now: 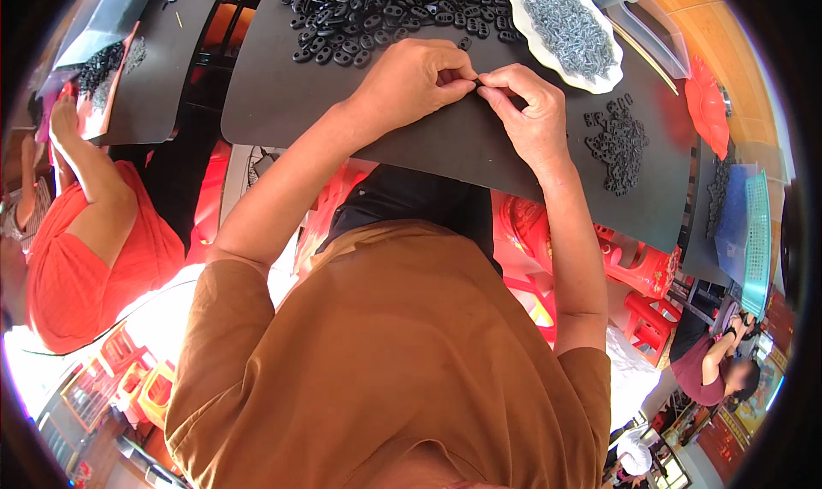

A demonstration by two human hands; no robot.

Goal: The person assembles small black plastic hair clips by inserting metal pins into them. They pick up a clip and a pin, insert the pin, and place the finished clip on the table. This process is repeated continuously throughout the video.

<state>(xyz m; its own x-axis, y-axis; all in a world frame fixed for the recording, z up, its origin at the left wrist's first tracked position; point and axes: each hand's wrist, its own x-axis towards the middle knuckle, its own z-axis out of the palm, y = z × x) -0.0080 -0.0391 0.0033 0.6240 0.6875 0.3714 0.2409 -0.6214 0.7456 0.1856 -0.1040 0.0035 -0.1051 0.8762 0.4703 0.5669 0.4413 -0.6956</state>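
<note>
Both elbows are bent. The left forearm (295, 181) slants far and to the right; the right forearm (575, 241) reaches far, leaning left. The left hand (417, 78) and right hand (531, 112) nearly meet, thumbs and index fingers pinched, other fingers curled.

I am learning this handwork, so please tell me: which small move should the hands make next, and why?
Perhaps the left hand should steady the small dark piece while the right hand gently adjusts it. Both hands meet fingertip to fingertip at it, so one could hold while the other works; its details are too hidden to say more.
</note>
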